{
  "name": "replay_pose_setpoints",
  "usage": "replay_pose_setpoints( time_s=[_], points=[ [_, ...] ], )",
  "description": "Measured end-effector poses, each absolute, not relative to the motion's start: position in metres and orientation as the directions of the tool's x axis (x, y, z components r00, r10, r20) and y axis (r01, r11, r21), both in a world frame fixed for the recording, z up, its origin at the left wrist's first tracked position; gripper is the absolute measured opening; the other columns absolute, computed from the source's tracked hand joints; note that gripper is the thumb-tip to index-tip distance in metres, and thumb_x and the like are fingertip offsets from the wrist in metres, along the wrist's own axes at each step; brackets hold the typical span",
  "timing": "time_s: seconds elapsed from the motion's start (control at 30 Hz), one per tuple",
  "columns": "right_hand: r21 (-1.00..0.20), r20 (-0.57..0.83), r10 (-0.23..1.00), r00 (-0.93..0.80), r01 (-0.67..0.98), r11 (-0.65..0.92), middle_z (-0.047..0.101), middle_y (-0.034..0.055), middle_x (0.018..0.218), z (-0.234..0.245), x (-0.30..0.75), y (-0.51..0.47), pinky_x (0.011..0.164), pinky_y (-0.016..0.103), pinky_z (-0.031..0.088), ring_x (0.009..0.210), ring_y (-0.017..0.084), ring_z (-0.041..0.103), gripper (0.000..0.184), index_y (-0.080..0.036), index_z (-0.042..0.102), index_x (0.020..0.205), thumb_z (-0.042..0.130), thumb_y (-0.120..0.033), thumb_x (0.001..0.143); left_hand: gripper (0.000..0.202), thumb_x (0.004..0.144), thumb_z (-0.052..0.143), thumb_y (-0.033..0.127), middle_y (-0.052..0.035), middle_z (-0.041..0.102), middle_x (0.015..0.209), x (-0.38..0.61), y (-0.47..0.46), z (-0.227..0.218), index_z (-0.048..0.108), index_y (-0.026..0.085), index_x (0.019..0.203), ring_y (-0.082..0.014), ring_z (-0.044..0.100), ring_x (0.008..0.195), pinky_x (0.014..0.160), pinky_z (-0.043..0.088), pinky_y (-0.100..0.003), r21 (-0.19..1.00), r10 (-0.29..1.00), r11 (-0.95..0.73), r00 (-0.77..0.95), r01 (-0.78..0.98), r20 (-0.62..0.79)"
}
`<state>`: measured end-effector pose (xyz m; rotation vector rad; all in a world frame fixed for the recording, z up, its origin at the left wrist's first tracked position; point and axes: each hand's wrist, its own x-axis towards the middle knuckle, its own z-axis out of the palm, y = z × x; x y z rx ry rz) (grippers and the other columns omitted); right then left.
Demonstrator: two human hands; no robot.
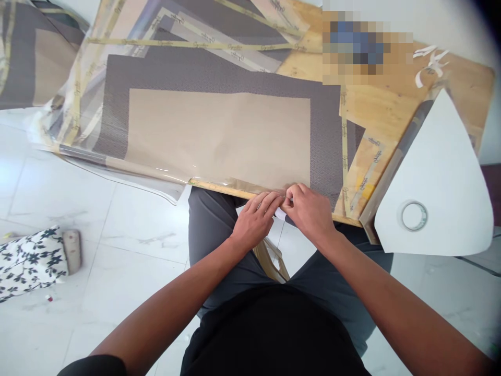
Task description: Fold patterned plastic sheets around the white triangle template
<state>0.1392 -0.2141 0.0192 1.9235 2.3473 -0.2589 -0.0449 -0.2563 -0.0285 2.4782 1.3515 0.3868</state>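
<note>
A clear plastic sheet printed with a beige rectangle (pixel 219 130) inside a dark grey border (pixel 324 141) lies before me, its near edge over the table's front. My left hand (pixel 256 216) rests on that near edge, its fingers stretched out side by side. Close beside it, my right hand (pixel 309 211) is closed in a pinch at the same edge. What its fingertips hold is hidden. A small white piece (pixel 279 213) shows just below, between both hands, with a dark bit next to it; I cannot make out what they belong to.
More plastic sheets with yellow lettered bands (pixel 195 45) overlap at the back and left. A tape roll (pixel 415 216) lies on a white panel (pixel 434 172) at right. White scraps (pixel 432 65) lie on the wooden table (pixel 305 70). A floral cloth (pixel 33 261) is at lower left.
</note>
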Motion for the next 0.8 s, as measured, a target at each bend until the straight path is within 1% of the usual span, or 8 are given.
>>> replay_pose_setpoints(
  time_s=[0.13,0.33,0.63,0.8],
  points=[
    [-0.121,-0.169,0.97,-0.176,0.98,0.156,0.068,0.0051,0.09,0.017,0.139,-0.216,0.063,0.034,0.022,0.075,0.019,0.056,0.01,-0.022,0.061,0.089,0.053,-0.021,0.095,0.063,0.097,0.054,0.009,-0.0087,0.056,0.161,-0.045,-0.256,-0.028,0.05,0.017,0.16,-0.0262,0.047,0.152,0.129,0.038,-0.042,0.367,0.843,-0.524,0.528,0.768,0.098],
    [-0.17,-0.125,0.983,-0.137,0.979,0.115,0.067,0.0047,0.09,0.013,0.141,-0.221,0.064,0.033,0.022,0.076,0.019,0.056,0.008,-0.022,0.06,0.089,0.055,-0.022,0.095,0.064,0.098,0.052,0.01,-0.0086,0.056,0.161,-0.045,-0.257,-0.028,0.049,0.019,0.161,-0.0269,0.047,0.153,0.129,0.038,-0.043,0.356,0.845,-0.517,0.53,0.778,0.07],
    [-0.307,-0.076,0.993,-0.089,0.95,0.062,0.068,0.004,0.091,0.005,0.143,-0.226,0.065,0.033,0.026,0.076,0.019,0.056,0.005,-0.023,0.059,0.087,0.06,-0.022,0.092,0.063,0.099,0.052,0.01,-0.0079,0.056,0.161,-0.045,-0.257,-0.026,0.049,0.017,0.162,-0.0249,0.045,0.153,0.131,0.034,-0.04,0.343,0.841,-0.526,0.537,0.778,0.073],
    [-0.354,-0.078,0.994,-0.075,0.934,0.043,0.068,0.0027,0.091,0.005,0.144,-0.226,0.066,0.031,0.029,0.077,0.018,0.058,0.006,-0.024,0.057,0.087,0.062,-0.022,0.09,0.063,0.098,0.054,0.01,-0.0091,0.057,0.16,-0.045,-0.257,-0.026,0.05,0.017,0.161,-0.0254,0.047,0.152,0.13,0.037,-0.041,0.338,0.846,-0.519,0.529,0.785,0.07]
  ],
)
